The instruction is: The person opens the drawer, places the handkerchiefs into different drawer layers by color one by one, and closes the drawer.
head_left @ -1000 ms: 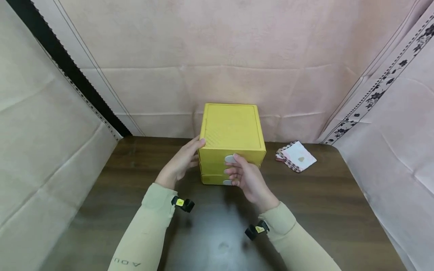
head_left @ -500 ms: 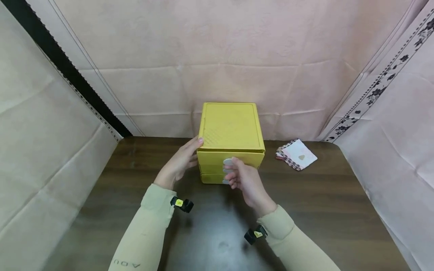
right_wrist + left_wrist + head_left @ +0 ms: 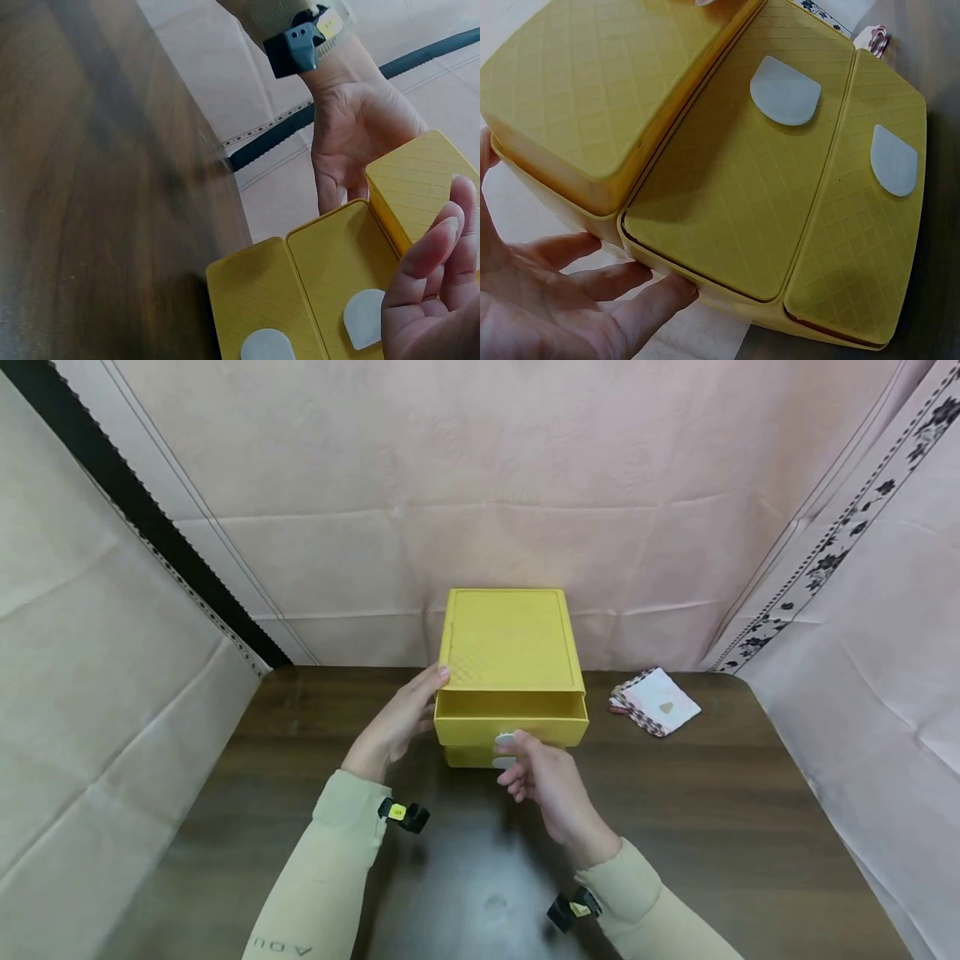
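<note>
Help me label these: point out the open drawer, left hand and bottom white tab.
Open drawer (image 3: 480, 731), head view: front panel.
Left hand (image 3: 397, 722), head view: middle.
Bottom white tab (image 3: 894, 161), left wrist view: flat face.

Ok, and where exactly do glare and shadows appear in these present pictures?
Head view: pale glare low on the wood-grain tabletop; left wrist view: shadow on the middle drawer front beside the open top drawer; right wrist view: soft dark band across the tabletop.
</note>
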{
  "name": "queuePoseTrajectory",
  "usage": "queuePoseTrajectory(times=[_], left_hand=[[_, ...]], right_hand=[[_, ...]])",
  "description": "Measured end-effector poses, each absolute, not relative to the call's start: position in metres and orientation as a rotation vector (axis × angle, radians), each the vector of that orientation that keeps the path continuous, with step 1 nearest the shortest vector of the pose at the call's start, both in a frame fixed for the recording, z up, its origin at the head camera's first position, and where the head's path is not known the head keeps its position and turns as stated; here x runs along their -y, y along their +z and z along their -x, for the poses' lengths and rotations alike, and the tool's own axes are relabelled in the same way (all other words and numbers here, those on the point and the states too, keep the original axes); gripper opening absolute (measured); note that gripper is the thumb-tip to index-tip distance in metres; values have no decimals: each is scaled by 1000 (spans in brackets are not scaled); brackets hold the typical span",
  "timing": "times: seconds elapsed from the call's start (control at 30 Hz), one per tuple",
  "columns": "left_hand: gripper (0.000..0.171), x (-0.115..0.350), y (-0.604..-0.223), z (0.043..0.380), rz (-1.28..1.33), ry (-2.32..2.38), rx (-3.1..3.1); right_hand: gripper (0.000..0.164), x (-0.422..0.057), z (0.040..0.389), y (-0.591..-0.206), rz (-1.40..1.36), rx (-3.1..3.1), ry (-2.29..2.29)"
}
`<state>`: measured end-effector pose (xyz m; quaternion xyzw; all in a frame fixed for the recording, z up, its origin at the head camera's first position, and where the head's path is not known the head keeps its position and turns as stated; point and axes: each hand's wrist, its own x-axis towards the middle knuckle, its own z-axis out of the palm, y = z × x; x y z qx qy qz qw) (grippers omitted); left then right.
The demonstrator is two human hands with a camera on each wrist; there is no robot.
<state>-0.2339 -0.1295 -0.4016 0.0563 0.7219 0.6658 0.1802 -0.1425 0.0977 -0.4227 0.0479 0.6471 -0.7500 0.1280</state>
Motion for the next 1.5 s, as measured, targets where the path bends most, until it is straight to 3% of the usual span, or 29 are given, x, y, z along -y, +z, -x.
queuePoseTrajectory(times=[0.57,0.93,1.27,1.5], left_hand=[[74,132,-399,231,-172,1899,-2048],[70,128,-400,232,-137,1857,-2042],[76,128,-401,232,-154,1899,-2039],[77,128,-401,231,-130,1892,-2057]], right_hand=[[54,-103,99,-422,-102,-1895,-2112],[53,-117,94,-421,73,-1946,-1974],[28,-206,106,-419,565,-2162,-1511],[34,-258,122,-425,580,-2389,-1263]])
